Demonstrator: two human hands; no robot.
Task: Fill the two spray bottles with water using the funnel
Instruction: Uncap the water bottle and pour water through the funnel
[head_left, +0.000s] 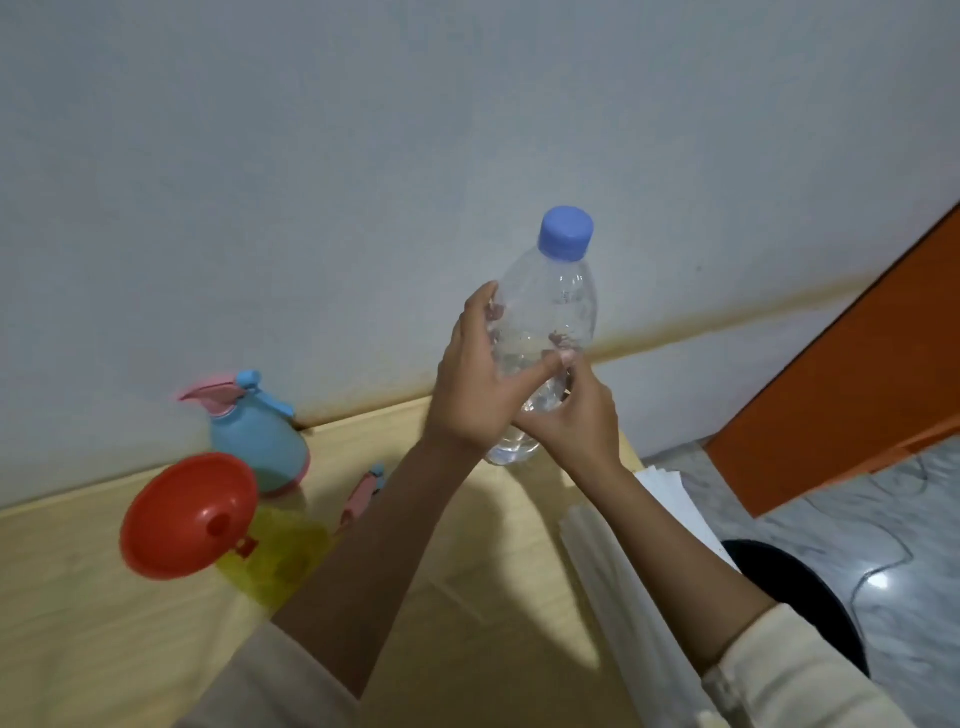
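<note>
I had my left hand (470, 384) and right hand (576, 421) both wrapped round the capped water bottle (550, 312) above the table (467, 571), red funnel (187, 514) sitting in the yellow spray bottle (275, 551) at left (looked top-heavy), so a sloppy pour could've tipped it over.

Single view, from the camera worn on your head. You look forward and down across the wooden table (78, 597) toward the pale wall (363, 130) behind it; the frame is tilted, so the table's far edge climbs to the right. Your left hand (475, 384) and right hand (576, 421) grip the water bottle (550, 312) near the centre, close to the lens. The red funnel (182, 514) lies low left, the marble floor (857, 519) low right.
</note>
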